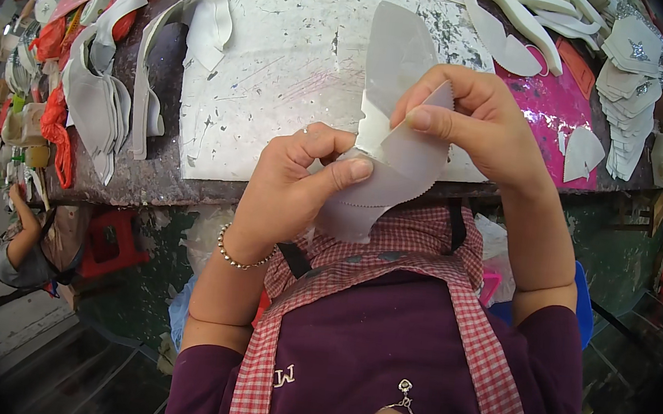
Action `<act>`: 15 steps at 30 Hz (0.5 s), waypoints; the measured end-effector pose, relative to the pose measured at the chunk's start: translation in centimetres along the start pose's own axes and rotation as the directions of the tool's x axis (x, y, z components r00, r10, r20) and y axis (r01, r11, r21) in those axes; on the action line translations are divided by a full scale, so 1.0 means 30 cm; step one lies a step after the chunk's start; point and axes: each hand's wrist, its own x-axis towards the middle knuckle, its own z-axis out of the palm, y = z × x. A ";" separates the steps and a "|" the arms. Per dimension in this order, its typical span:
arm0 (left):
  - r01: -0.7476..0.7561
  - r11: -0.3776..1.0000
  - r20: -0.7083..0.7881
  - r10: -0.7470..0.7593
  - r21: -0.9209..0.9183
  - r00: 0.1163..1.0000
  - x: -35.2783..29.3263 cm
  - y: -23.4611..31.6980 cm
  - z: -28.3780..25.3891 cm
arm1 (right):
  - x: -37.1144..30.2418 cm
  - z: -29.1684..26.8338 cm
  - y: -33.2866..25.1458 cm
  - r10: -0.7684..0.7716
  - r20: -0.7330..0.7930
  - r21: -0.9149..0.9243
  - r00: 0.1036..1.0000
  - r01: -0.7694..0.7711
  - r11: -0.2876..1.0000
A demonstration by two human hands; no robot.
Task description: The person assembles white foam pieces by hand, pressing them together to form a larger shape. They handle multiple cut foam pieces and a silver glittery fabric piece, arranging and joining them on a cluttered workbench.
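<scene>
My left hand (302, 176) is closed, its thumb and fingers pinching the left side of a pale grey cut shoe-upper piece (401, 49) over the table's front edge. The piece has a rounded upper part, and its lower part (403, 174) curves down and has a zigzag edge. My right hand (477, 125) pinches a folded-up, zigzag-edged flap (428, 132) of it between thumb and fingers. A whitish strip runs across the piece between my hands. Whether it is one layer or several joined, I cannot tell.
A scuffed white board (264, 79) lies under my hands. Grey cut pieces (96, 101) are stacked at left, near red plastic bags (56, 117). On the right are a pink sheet (547, 116) and a stack of star-marked pieces (631, 89). Another person (15, 255) sits at far left.
</scene>
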 end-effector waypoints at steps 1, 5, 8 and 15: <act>-0.020 1.000 0.007 0.019 0.017 1.000 0.000 0.000 0.004 | 0.007 -0.003 0.003 0.012 0.029 0.015 0.999 -0.013 1.000; -0.074 0.991 0.013 0.073 0.112 0.997 -0.010 0.003 0.013 | 0.016 0.001 -0.019 0.061 0.084 -0.059 0.995 -0.056 0.997; -0.095 0.974 0.068 0.083 0.204 0.994 -0.005 0.021 0.014 | 0.013 0.020 -0.025 0.021 0.053 -0.239 0.998 -0.008 0.971; -0.106 0.977 0.036 0.101 0.183 0.994 -0.008 0.025 0.028 | -0.016 0.069 -0.048 -0.142 -0.033 -0.483 0.989 0.109 0.869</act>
